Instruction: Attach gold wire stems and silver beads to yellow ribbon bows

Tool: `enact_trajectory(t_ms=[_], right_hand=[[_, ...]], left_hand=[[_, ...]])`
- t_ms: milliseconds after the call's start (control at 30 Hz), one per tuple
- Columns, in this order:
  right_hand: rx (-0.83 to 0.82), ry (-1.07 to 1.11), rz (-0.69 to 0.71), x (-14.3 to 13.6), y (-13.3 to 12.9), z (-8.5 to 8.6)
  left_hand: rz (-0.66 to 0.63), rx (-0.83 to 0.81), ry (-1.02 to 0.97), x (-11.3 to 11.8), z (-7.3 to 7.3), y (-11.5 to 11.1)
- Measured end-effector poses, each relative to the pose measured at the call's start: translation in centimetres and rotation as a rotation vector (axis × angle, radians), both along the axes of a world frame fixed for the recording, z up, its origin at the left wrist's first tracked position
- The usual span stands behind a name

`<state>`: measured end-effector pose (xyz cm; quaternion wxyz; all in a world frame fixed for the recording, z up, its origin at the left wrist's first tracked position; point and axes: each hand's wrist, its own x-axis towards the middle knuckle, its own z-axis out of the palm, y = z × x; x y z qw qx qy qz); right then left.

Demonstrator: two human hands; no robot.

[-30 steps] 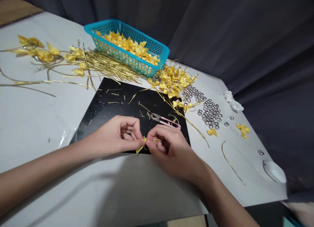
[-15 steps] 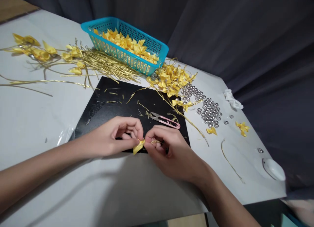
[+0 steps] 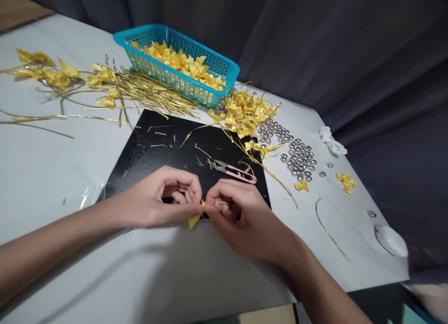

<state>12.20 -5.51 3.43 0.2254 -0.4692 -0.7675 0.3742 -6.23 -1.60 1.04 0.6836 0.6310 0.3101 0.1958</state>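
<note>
Over the near edge of a black mat point(image 3: 164, 128), my left hand point(image 3: 171, 193) pinches a yellow ribbon bow point(image 3: 194, 220) between thumb and fingertips. One pointed ribbon tail hangs below the thumb; much of the bow is hidden by the fingers. My right hand point(image 3: 233, 207) meets it from the right, its thumb and forefinger closed on the bow's other side. A thin gold cord point(image 3: 222, 203) loops out between the right fingers. Just beyond the right hand lie pink-handled thread snips point(image 3: 236, 171), among short gold cord scraps.
A blue basket point(image 3: 178, 76) of yellow bows stands at the back. Gold cords point(image 3: 154, 93) lie in front of it, finished-looking bows point(image 3: 245, 109) in a heap beside it. Silver bells or beads point(image 3: 301, 160) spread to the right, near a white rounded object point(image 3: 391, 241).
My left thumb has straightened and slid slightly over the bow, whose tail now hangs a little lower. The right hand stays almost still.
</note>
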Motion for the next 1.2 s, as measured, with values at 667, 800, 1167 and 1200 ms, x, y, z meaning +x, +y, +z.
enact_trajectory(t_ms=[667,800,1167,1200], right_hand=[[-0.009,0.009,-0.009,0.0,0.1,0.0],[-0.105,0.122,-0.144,0.8,0.4,0.9],[0.278,0.702,-0.443,4.6,1.2,2.9],[0.311,0.716,-0.483,4.7,1.3,2.9]], left_hand=[[0.140,-0.084,0.058,1.1,-0.3,-0.3],[0.188,-0.084,0.003,1.0,-0.3,-0.2],[0.274,-0.196,-0.108,0.6,-0.4,0.3],[0.277,-0.200,-0.119,0.5,-0.4,0.3]])
